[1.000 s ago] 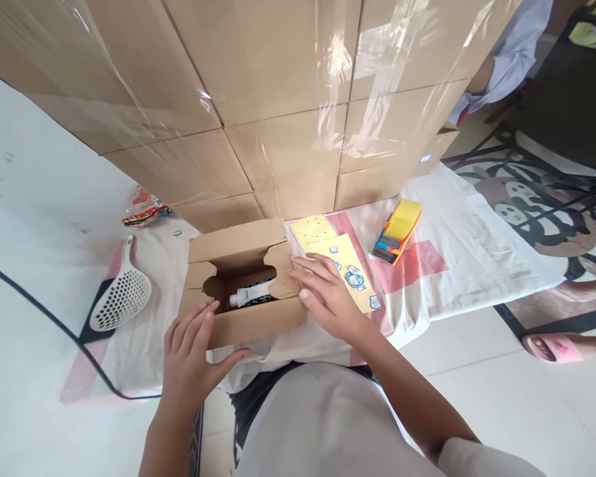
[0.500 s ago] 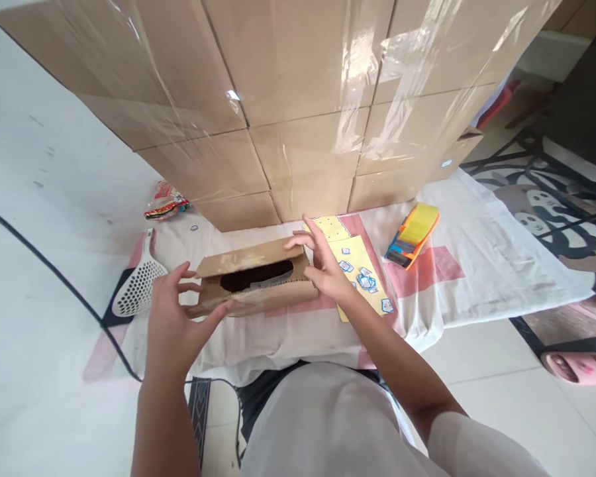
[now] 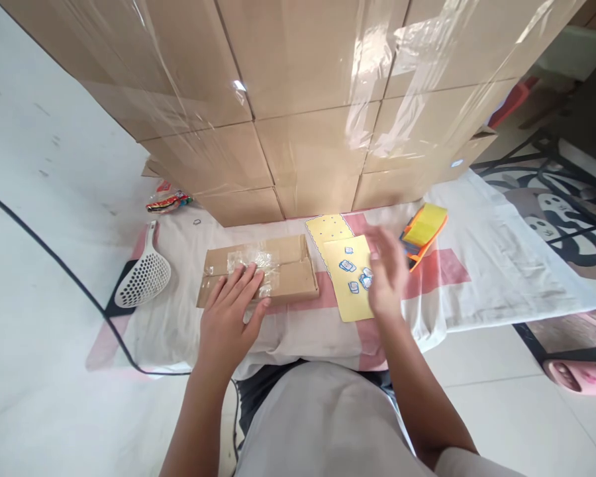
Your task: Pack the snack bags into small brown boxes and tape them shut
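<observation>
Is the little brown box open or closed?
Closed. The small cardboard box has its flaps folded flat, and the left hand presses down on top.

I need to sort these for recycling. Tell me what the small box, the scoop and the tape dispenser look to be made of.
Small box under the left hand: brown cardboard, matt, with shiny clear tape along the top seam. Scoop: looks like white plastic, smooth, with moulded holes. Tape dispenser near the blurred right hand: probably orange plastic, holding a yellowish roll.
</observation>
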A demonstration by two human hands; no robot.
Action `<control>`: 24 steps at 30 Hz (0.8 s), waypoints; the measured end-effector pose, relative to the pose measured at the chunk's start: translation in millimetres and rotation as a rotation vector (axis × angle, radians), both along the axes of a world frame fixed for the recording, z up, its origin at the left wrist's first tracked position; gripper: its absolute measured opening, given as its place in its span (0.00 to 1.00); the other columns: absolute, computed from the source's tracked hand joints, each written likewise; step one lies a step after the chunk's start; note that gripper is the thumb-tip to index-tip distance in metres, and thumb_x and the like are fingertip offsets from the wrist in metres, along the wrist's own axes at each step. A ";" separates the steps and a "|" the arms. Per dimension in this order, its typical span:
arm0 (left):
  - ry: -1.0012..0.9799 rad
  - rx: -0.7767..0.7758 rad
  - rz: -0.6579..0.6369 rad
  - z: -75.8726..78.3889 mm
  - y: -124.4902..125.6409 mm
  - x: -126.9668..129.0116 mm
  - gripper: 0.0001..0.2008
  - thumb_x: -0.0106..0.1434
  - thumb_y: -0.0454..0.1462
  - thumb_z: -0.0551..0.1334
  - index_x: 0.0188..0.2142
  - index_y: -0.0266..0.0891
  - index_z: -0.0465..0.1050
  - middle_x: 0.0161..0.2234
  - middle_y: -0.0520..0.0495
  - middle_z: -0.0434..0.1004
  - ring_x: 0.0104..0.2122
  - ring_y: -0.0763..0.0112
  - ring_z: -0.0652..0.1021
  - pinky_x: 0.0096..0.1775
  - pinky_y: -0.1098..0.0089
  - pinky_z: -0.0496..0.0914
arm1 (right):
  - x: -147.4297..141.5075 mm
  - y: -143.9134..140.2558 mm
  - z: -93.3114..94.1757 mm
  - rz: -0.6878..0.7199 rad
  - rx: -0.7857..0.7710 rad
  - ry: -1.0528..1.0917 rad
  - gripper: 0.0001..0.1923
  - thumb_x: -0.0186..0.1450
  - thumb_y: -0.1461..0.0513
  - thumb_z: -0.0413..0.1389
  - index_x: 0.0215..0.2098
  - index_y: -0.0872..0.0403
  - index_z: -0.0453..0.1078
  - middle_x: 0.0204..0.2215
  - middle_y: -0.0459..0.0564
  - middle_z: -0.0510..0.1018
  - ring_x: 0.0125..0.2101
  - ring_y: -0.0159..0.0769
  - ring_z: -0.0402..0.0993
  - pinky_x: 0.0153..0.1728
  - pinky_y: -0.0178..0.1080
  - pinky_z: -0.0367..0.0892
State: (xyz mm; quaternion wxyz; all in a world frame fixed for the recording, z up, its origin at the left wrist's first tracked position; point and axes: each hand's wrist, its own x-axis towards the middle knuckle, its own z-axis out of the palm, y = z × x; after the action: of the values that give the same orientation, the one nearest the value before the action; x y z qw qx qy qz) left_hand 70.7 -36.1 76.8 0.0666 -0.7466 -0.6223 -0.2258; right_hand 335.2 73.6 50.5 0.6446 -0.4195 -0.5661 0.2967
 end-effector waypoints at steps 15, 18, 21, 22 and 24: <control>0.093 0.195 0.063 -16.3 1.9 0.1 0.15 0.72 0.36 0.57 0.56 0.40 0.74 0.49 0.40 0.80 0.48 0.58 0.78 0.54 0.57 0.63 | 113.2 91.9 -32.2 -0.433 -0.506 0.153 0.18 0.69 0.52 0.50 0.27 0.53 0.67 0.23 0.44 0.69 0.25 0.31 0.64 0.25 0.34 0.62; 0.081 0.286 0.113 -21.5 -0.5 3.8 0.20 0.69 0.36 0.60 0.60 0.40 0.71 0.55 0.36 0.77 0.55 0.52 0.75 0.57 0.55 0.64 | 107.6 89.7 -35.2 -0.470 -0.461 0.153 0.20 0.71 0.52 0.47 0.26 0.53 0.66 0.23 0.44 0.70 0.25 0.31 0.65 0.27 0.34 0.64; 0.071 0.271 0.138 -16.8 -0.2 7.3 0.27 0.69 0.38 0.61 0.66 0.40 0.63 0.64 0.33 0.69 0.66 0.47 0.66 0.65 0.49 0.57 | 101.0 84.9 -33.3 -0.466 -0.417 0.181 0.21 0.73 0.56 0.43 0.25 0.53 0.64 0.24 0.45 0.71 0.25 0.31 0.67 0.29 0.35 0.67; 0.072 0.243 0.140 -13.5 0.6 7.9 0.29 0.69 0.39 0.60 0.68 0.40 0.60 0.66 0.33 0.65 0.68 0.47 0.63 0.66 0.47 0.54 | 98.9 83.0 -31.7 -0.469 -0.409 0.186 0.21 0.73 0.56 0.42 0.24 0.53 0.63 0.24 0.46 0.71 0.25 0.31 0.68 0.29 0.35 0.67; 0.061 0.170 0.146 -6.0 3.5 8.4 0.31 0.71 0.41 0.58 0.71 0.40 0.55 0.68 0.35 0.63 0.70 0.49 0.60 0.69 0.46 0.48 | 95.4 79.6 -28.5 -0.482 -0.401 0.186 0.22 0.73 0.57 0.43 0.22 0.52 0.61 0.22 0.46 0.70 0.25 0.31 0.67 0.29 0.35 0.67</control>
State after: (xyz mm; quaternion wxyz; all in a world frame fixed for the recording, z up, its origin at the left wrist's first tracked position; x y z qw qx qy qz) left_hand 79.1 -32.6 70.9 0.1649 -0.6974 -0.6514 -0.2492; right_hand 430.6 153.2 22.0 0.6498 -0.6311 -0.3193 0.2782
